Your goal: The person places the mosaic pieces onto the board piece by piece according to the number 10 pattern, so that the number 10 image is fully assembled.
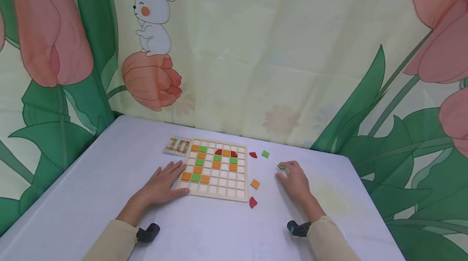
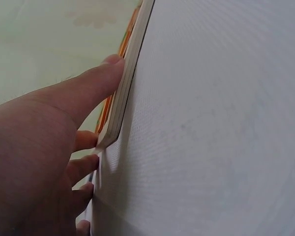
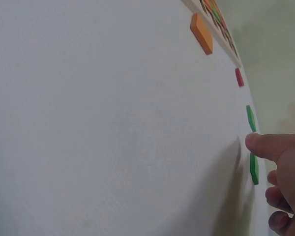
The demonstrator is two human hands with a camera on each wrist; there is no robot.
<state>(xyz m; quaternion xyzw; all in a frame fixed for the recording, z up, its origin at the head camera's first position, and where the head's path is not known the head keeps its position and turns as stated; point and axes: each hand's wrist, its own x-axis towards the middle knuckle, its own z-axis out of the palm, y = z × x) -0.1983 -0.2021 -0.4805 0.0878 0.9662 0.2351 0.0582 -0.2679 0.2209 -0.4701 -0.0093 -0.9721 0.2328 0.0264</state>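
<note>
A square wooden grid board (image 1: 226, 196) lies on the table, with orange, green and dark red pieces in some cells. My left hand (image 1: 164, 183) rests flat at its left side, fingers spread; in the left wrist view the thumb (image 2: 96, 83) touches the board's edge (image 2: 122, 105). To the right of the board, my right hand (image 1: 295, 180) pinches a green tile (image 1: 280, 166) at the fingertips, low over the table. The same green tile (image 3: 254, 169) shows beside the thumb (image 3: 265, 145) in the right wrist view.
A small pattern card (image 1: 177, 145) lies at the board's upper left. Right of the board lie a red quarter-round piece (image 1: 253, 155), a green square (image 1: 265, 154), an orange square (image 1: 255, 184) and another red quarter-round piece (image 1: 253, 202). A printed curtain (image 1: 234, 70) hangs behind the table.
</note>
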